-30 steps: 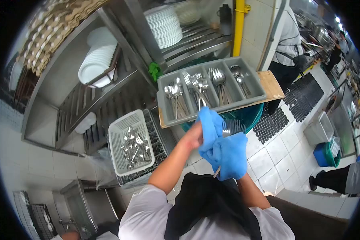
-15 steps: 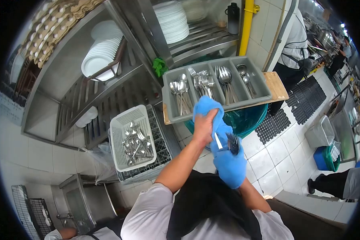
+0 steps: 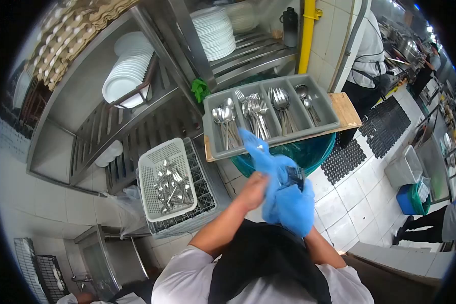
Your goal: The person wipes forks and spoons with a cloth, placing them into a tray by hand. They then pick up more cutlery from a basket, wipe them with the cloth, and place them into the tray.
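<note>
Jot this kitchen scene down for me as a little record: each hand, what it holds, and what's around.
Left hand: bare, gripping blue cloth
Right hand: covered in blue, glove or cloth unclear; holding forks, blurred
Grey tray: four compartments, each with cutlery; rests on a wooden board
White basket: jumbled cutlery inside; sits on a grey crate
Shelves: stacked white plates
Floor: white tiles, black mats
</note>
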Available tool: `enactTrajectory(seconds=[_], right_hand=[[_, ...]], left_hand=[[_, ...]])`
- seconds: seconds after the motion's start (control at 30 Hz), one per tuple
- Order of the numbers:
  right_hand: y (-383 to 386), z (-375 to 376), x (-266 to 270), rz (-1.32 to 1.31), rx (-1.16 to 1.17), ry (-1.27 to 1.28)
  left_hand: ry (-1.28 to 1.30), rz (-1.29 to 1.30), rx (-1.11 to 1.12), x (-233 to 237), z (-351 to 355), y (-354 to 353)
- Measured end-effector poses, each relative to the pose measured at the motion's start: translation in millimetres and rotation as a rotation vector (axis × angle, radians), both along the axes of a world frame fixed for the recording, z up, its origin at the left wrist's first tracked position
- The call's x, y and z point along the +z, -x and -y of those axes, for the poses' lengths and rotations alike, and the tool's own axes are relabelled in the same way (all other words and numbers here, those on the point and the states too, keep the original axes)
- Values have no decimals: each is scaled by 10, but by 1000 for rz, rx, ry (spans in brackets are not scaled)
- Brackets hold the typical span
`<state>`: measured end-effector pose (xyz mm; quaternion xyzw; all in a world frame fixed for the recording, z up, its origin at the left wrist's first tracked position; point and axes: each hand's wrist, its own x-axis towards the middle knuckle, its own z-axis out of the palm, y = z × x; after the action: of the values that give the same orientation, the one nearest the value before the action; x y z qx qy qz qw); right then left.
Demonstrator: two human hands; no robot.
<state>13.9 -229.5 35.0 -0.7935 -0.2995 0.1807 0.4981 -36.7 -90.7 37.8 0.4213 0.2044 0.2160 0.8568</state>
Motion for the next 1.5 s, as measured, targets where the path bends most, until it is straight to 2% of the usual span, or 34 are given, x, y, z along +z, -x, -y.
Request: enactTrajectory(seconds=[0.03, 0.07, 0.1, 0.17, 0.2, 0.27, 0.3, 0.33, 0.4, 0.47, 0.5, 0.57, 0.67, 0.7, 0.73, 0.77, 0.8, 0.83, 0.87, 0.93, 0.97, 1.0, 1.03, 1.07, 1.1, 1.17, 1.2, 1.27, 1.3, 1.33, 1.4, 1.43, 1.47, 1.5], right_hand=[[-1, -48, -146, -284, 6, -284], [-33, -14, -633, -633, 66, -463], [-21, -7, -565, -636, 75, -459], [-86, -9, -318, 515, 223, -59], [-154, -15, -292, 524, 214, -67], [-195, 34, -316, 869, 260, 232], [-165, 17, -338, 858, 259, 230], [-128, 6, -364, 811, 292, 161], [-114, -17, -470, 773, 339, 89], [-117, -62, -643, 234, 167, -105], [-141, -51, -417, 243, 165, -110], [-145, -2, 182, 625, 374, 78], [-243, -7, -125, 407, 357, 155], [-207, -11, -540, 399, 349, 166], [-136, -47, -1121, 315, 118, -104], [-113, -73, -1414, 229, -109, -376], [-163, -65, -1311, 233, -101, -377], [-220, -36, -1030, 480, 104, -154], [-262, -14, -757, 719, 308, 75], [-160, -18, -233, 775, 412, 177], [-108, -31, -110, 828, 509, 284], [-95, -44, -104, 826, 512, 285], [-80, -47, -103, 804, 495, 191], [-63, -38, -104, 780, 478, 98], [-75, -60, -244, 780, 480, 100], [-158, -142, -640, -158, 237, -203], [-150, -151, -509, -162, 229, -201], [-112, -213, 19, -584, 56, -96], [-86, -217, 227, -585, 50, -97], [-64, -217, 421, -687, 40, -130], [-100, -193, 394, -785, 27, -166], [-153, -158, 205, -110, 254, -43], [-175, -122, 58, 570, 462, 87], [-156, -107, 67, 567, 465, 91]], left_hand=[[-202, -65, 43, -191, 50, -30], [-113, -259, -146, -180, -164, 1], [-111, -259, -136, -225, -164, 20], [13, -300, -61, -265, -117, -67], [-242, -261, 74, -263, 166, -38], [-258, -353, 121, -378, 298, -40], [-268, -443, 175, -454, 300, -20], [-176, -510, -11, -570, -2, -96], [86, -355, -84, -429, -526, -389], [150, -301, -118, -443, -751, -393], [220, -230, -191, -426, -761, -329], [285, -174, -286, -408, -619, -253], [391, -88, -350, -466, -85, 23], [261, -136, -295, -555, 78, 33], [126, -176, -235, -616, 179, 3], [128, -171, -233, -654, 201, -56], [-7, -128, -111, -681, 187, -123], [-141, -87, 13, -689, 162, -163], [-142, -85, 22, -657, 126, -189], [-233, -172, 248, -587, 79, -212], [-228, -176, 253, -653, 43, -204], [-449, -262, 228, -770, -20, -203], [-671, -347, 197, -582, -54, -204], [-143, -200, 186, -387, -32, -244], [-141, -200, 186, -377, -66, -208], [-21, -107, 22, -363, -171, -162], [63, 3, -75, -430, -247, -108], [159, 110, -155, -382, -322, -29], [248, 229, -230, -362, -340, -32], [187, 221, -221, -415, -324, -24], [219, 233, -242, -494, -254, 13], [253, 241, -257, -550, -201, 57], [139, 211, -67, -753, -101, 86], [144, 209, -65, -697, -27, 45]])
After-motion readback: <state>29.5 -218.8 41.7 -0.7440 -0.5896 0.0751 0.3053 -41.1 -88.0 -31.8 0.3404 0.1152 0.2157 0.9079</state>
